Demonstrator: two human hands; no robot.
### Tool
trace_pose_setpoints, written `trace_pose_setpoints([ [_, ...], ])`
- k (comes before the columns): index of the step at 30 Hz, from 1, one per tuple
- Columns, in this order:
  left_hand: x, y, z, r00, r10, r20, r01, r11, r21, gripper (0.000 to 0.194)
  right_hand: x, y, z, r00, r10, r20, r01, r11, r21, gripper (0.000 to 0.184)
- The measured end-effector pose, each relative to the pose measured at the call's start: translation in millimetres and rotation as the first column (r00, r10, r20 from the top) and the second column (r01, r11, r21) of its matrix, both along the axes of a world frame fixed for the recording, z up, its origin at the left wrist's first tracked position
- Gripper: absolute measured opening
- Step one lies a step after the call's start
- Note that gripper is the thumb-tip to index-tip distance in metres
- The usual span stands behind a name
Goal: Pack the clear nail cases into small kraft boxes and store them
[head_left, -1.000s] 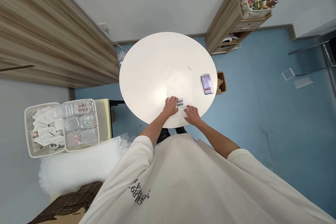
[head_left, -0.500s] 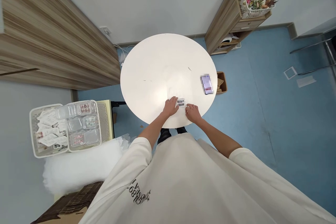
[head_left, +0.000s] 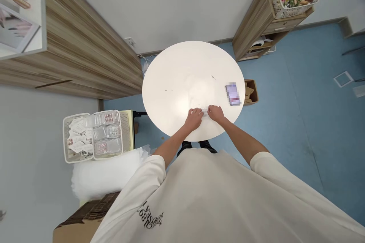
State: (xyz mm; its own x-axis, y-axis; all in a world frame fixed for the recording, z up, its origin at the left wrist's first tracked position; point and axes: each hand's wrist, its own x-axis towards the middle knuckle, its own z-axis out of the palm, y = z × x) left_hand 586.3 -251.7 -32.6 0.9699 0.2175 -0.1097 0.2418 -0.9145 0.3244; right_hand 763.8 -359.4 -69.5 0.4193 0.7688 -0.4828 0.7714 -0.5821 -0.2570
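Near the front edge of the round white table (head_left: 176,64), a small clear plastic case (head_left: 204,113) sits between my hands. My left hand (head_left: 194,118) has its fingers curled against the case's left side. From the other side my right hand (head_left: 216,113) pinches the right edge, its fingers bent inward. Much of the case is behind my fingers, and the dark oval pieces seen in it earlier do not show now. I cannot tell whether the lid is raised. A purple, blurred-out rectangular item (head_left: 233,94) lies on the table to the right of my right hand.
White baskets (head_left: 122,136) on the left hold clear cases and paper packets, beside a white plastic roll (head_left: 111,174). A cardboard box (head_left: 252,92) stands on the floor right of the table. Wooden cabinets (head_left: 252,19) flank the wall.
My hands have closed in on the case from both sides, the right one moving inward onto its edge. The dark pieces have gone from sight. The whole view has shifted slightly.
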Motion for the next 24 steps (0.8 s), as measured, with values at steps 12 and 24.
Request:
trace_pose_setpoints([
  [12,16.0,-6.9,-47.0,0.990,-0.034,-0.137,0.040,0.998,0.039,0.056,2.7,5.4,-5.4,0.999,-0.035,0.006,0.035,0.999,0.007,0.019],
  [24,14.6,0.2,-46.0,0.989,0.002,-0.147,-0.004,1.000,-0.014,0.050,-38.2,-44.8,3.5,0.947,0.276,0.166,-0.309,0.923,0.230,0.043],
])
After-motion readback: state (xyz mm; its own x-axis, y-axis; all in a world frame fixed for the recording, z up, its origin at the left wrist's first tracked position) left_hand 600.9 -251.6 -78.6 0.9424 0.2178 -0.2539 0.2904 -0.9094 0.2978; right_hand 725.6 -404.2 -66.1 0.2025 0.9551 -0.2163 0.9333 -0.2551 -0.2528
